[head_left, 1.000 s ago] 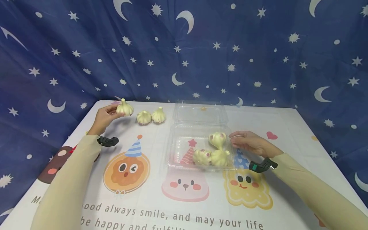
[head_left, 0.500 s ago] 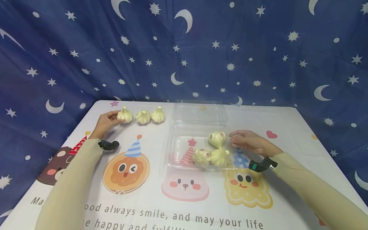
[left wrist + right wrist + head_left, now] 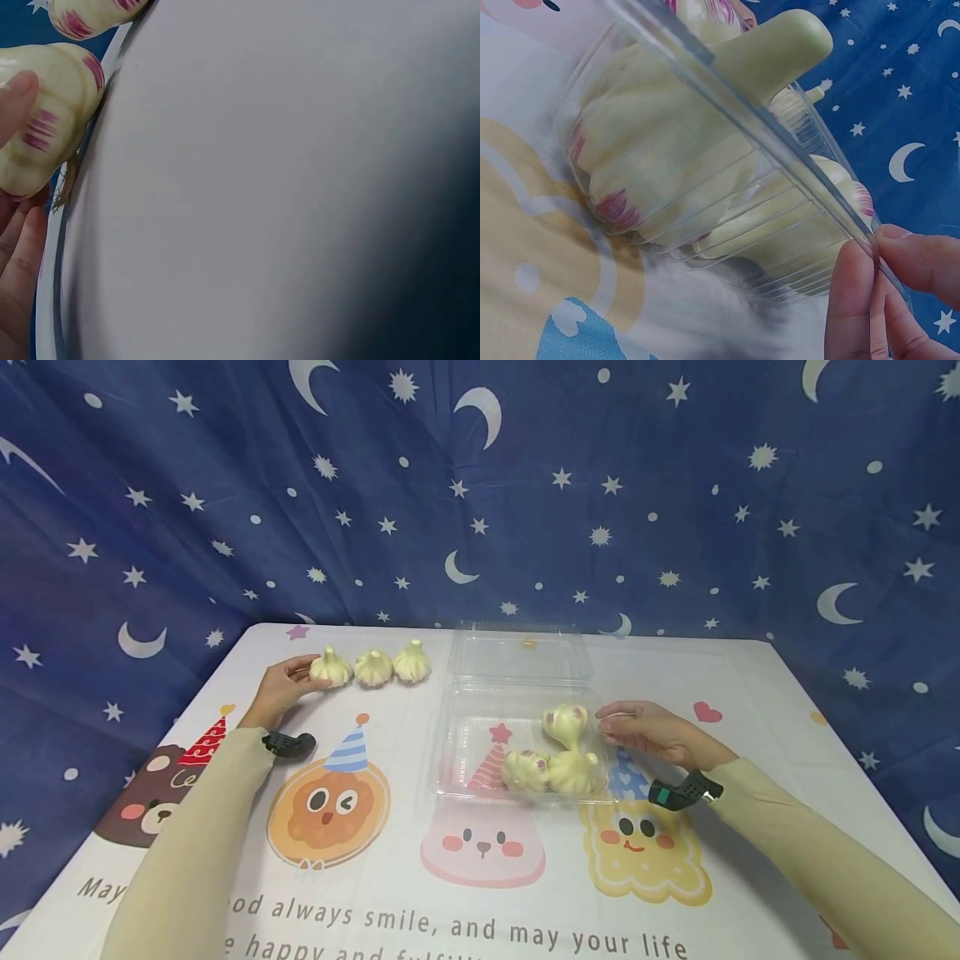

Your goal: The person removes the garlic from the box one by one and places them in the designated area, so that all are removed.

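My left hand grips a pale garlic bulb between thumb and fingers at the left end of a short row. Purple streaks mark the bulb's side in the left wrist view, where the thumb presses on it. Beside it stand a middle garlic bulb and a right-hand garlic bulb, stems up. With thumb and fingers, my right hand pinches the rim of a clear plastic clamshell box, plainly seen in the right wrist view. Three garlic bulbs lie in the box's right half.
The box's clear lid lies folded back behind its base. A white tablecloth with cartoon prints and lettering covers the table. Behind the table hangs a blue curtain with moons and stars.
My left hand has lowered the garlic bulb to the table and shifted it slightly right, up beside the other two. My right hand stays at the box rim.
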Tool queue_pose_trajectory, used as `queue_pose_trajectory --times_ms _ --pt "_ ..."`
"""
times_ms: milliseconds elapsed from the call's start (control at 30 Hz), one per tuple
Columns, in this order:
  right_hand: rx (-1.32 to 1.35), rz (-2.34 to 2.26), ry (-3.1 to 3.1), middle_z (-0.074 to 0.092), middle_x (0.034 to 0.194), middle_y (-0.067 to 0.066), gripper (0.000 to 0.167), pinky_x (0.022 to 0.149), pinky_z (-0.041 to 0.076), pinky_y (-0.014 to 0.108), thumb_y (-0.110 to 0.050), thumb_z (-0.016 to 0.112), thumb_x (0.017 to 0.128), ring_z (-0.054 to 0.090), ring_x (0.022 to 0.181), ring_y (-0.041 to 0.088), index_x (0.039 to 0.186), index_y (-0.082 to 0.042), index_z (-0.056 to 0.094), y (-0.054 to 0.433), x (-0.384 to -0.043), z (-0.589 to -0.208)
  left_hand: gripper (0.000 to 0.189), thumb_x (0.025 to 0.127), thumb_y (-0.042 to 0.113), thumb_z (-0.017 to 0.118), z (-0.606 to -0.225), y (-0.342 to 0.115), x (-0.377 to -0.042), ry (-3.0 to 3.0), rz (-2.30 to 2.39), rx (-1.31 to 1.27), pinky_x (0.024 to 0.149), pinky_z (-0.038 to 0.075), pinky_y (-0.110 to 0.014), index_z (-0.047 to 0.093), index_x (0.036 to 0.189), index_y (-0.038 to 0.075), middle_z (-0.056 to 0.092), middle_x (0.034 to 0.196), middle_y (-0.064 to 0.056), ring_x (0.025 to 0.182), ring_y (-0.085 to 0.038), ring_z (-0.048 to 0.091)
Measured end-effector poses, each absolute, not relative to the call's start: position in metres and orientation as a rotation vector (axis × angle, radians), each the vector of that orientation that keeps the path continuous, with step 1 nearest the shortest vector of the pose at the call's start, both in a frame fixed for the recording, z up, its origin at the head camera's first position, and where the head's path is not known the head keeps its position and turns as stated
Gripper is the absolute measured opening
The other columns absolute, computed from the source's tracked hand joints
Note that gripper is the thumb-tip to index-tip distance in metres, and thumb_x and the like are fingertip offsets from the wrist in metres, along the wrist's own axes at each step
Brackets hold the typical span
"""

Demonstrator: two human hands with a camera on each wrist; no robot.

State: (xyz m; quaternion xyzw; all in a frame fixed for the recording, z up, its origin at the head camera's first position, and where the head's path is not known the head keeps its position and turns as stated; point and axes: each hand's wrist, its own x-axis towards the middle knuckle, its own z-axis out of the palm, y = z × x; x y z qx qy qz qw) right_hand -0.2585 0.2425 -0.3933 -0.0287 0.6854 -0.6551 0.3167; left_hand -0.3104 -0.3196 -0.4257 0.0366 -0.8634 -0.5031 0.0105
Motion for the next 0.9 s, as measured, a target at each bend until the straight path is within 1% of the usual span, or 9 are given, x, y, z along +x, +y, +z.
queue_pose_trajectory --times_ms 133,233,300,367,567,667,800,833,900 --pt "-0.083 -1.714 1.818 0.064 0.092 -0.005 0.035 0.08 0.055 0.017 -0.002 0.054 0.092 0.063 0.082 0.002 0.122 0.009 0.041 0.242 -0.258 -0.393 0.068 0.082 0.015 0.073 -0.427 -0.322 -0.31 -2.688 -1.578 0.103 0.08 0.043 0.001 0.041 0.14 0.001 0.045 0.141 -0.022 0.104 0.006 0.05" --pt "-0.083 -1.712 1.821 0.064 0.092 -0.005 0.037 0.081 0.055 0.017 -0.002 0.054 0.092 0.064 0.083 0.003 0.124 0.011 0.04 0.243 -0.259 -0.394 0.07 0.081 0.015 0.074 -0.427 -0.323 -0.31 -2.696 -1.579 0.101 0.088 0.044 -0.003 0.04 0.141 0.001 0.044 0.142 -0.021 0.118 -0.007 0.053" --pt "-0.079 -1.713 1.819 0.065 0.092 -0.005 0.036 0.081 0.056 0.018 -0.002 0.055 0.092 0.064 0.083 0.003 0.123 0.01 0.041 0.243 -0.259 -0.394 0.071 0.08 0.015 0.074 -0.427 -0.323 -0.31 -2.701 -1.584 0.088 0.092 0.044 -0.006 0.04 0.141 0.001 0.043 0.143 -0.02 0.127 -0.017 0.049" --pt "-0.073 -1.717 1.816 0.065 0.092 -0.005 0.035 0.081 0.056 0.018 -0.002 0.056 0.092 0.064 0.083 0.003 0.122 0.009 0.042 0.243 -0.259 -0.395 0.072 0.08 0.014 0.074 -0.427 -0.324 -0.31 -2.699 -1.599 0.07 0.093 0.044 -0.007 0.039 0.141 0.0 0.042 0.144 -0.021 0.13 -0.02 0.047" --pt "-0.07 -1.722 1.816 0.065 0.091 -0.005 0.031 0.082 0.056 0.019 -0.002 0.056 0.091 0.064 0.082 0.003 0.119 0.006 0.045 0.243 -0.259 -0.395 0.075 0.079 0.012 0.075 -0.422 -0.328 -0.307 -2.675 -1.677 0.016 0.087 0.045 -0.003 0.037 0.142 -0.002 0.039 0.145 -0.024 0.115 0.003 0.052" --pt "-0.079 -1.725 1.815 0.065 0.091 -0.005 0.028 0.082 0.056 0.019 -0.001 0.056 0.091 0.064 0.082 0.003 0.117 0.005 0.047 0.242 -0.259 -0.395 0.074 0.081 0.015 0.073 -0.415 -0.332 -0.306 -2.723 -1.631 0.0 0.093 0.045 -0.008 0.035 0.143 -0.001 0.038 0.145 -0.023 0.123 -0.009 0.052" --pt "-0.078 -1.737 1.801 0.065 0.09 -0.005 0.025 0.082 0.056 0.019 -0.001 0.055 0.091 0.064 0.083 0.004 0.115 0.003 0.048 0.243 -0.259 -0.394 0.072 0.086 0.017 0.069 -0.403 -0.338 -0.305 -2.786 -1.565 -0.016 0.108 0.039 -0.023 0.032 0.144 -0.001 0.037 0.146 -0.023 0.135 -0.031 0.039" --pt "-0.076 -1.739 1.797 0.065 0.091 -0.004 0.025 0.082 0.056 0.019 -0.001 0.056 0.091 0.065 0.083 0.004 0.115 0.003 0.048 0.243 -0.259 -0.394 0.071 0.086 0.017 0.068 -0.4 -0.339 -0.304 -2.787 -1.576 -0.024 0.109 0.038 -0.026 0.031 0.145 0.0 0.037 0.147 -0.023 0.135 -0.033 0.038" --pt "-0.071 -1.741 1.792 0.065 0.091 -0.004 0.026 0.082 0.056 0.019 -0.001 0.056 0.091 0.065 0.084 0.005 0.116 0.003 0.047 0.243 -0.259 -0.393 0.071 0.087 0.015 0.067 -0.393 -0.34 -0.303 -2.786 -1.597 -0.053 0.11 0.037 -0.026 0.03 0.146 0.001 0.035 0.147 -0.024 0.136 -0.031 0.037"
